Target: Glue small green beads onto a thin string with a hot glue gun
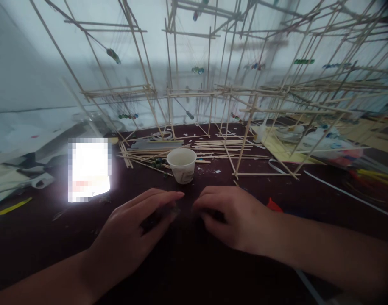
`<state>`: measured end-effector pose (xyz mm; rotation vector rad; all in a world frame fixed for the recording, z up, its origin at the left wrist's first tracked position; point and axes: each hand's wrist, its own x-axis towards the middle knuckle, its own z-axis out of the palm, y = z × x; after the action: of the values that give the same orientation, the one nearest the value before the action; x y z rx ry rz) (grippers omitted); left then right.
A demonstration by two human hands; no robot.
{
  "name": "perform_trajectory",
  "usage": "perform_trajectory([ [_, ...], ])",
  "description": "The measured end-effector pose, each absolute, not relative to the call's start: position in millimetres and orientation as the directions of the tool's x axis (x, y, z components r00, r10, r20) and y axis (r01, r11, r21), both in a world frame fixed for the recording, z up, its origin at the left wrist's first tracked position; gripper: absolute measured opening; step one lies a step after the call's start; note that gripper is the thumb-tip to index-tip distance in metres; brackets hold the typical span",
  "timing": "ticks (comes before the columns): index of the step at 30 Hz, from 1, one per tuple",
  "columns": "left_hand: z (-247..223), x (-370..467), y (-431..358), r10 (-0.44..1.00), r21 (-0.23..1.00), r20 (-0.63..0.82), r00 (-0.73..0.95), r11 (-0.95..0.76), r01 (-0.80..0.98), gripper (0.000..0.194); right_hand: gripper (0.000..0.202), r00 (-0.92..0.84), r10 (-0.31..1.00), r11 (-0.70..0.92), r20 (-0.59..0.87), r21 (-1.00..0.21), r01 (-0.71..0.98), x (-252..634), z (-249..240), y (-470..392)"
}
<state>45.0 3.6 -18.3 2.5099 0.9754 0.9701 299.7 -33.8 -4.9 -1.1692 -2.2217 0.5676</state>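
Observation:
My left hand (146, 216) is low over the dark table (181, 271), its fingers curled toward the thumb around something small and dark that I cannot make out. Facing it, my right hand (225, 212) has its fingers bent down and pressed together; whatever it may hold is hidden in shadow. A narrow gap separates the two hands. Just beyond them stands a white paper cup (182, 165), upright, touched by neither hand. Dark green marbles (158, 162) lie left of the cup beside thin wooden sticks (143, 157).
Frames of thin sticks (241, 135) with hanging marbles rise behind the cup. A bright, blurred-out screen (91, 167) is at the left. Plastic bags (330, 144), a glue bottle (259, 132) and yellow paper (279, 148) lie at the right. A red object (274, 205) shows behind my right wrist.

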Motion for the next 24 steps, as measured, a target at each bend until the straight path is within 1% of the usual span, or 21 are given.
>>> perform_trajectory([
  [3,-19.1,44.9,3.8,0.674,0.479,0.481,0.560,-0.737,0.477,0.024,0.022,-0.380,0.871,0.487,0.311,-0.636,0.598,299.9,4.7,-30.7],
  [5,-20.5,44.5,4.3,0.679,0.499,0.466,0.567,-0.732,0.465,0.025,0.023,-0.360,0.880,0.472,0.310,-0.661,0.584,298.2,10.5,-26.1],
  [9,-22.9,43.9,5.6,0.691,0.549,0.467,0.552,-0.716,0.432,0.024,0.030,-0.433,0.880,0.437,0.194,-0.686,0.581,289.0,12.3,-16.4],
  [12,-21.5,44.0,5.9,0.703,0.568,0.442,0.557,-0.700,0.432,0.024,0.025,-0.440,0.891,0.386,0.113,-0.699,0.603,280.2,9.9,-13.4],
  [14,-19.8,44.1,5.7,0.708,0.575,0.420,0.568,-0.692,0.438,0.024,0.020,-0.428,0.899,0.358,0.088,-0.711,0.605,275.8,10.0,-13.2],
  [16,-19.0,44.0,5.7,0.708,0.580,0.413,0.573,-0.689,0.434,0.024,0.020,-0.423,0.903,0.339,0.072,-0.724,0.600,273.5,11.5,-13.3],
  [22,-22.8,43.7,6.7,0.687,0.586,0.446,0.573,-0.709,0.393,0.027,0.022,-0.442,0.897,0.248,-0.002,-0.826,0.507,273.9,12.8,-13.0],
  [24,-22.1,44.6,6.3,0.685,0.584,0.452,0.571,-0.711,0.391,0.026,0.022,-0.440,0.897,0.210,-0.035,-0.842,0.496,274.1,12.3,-13.1],
])
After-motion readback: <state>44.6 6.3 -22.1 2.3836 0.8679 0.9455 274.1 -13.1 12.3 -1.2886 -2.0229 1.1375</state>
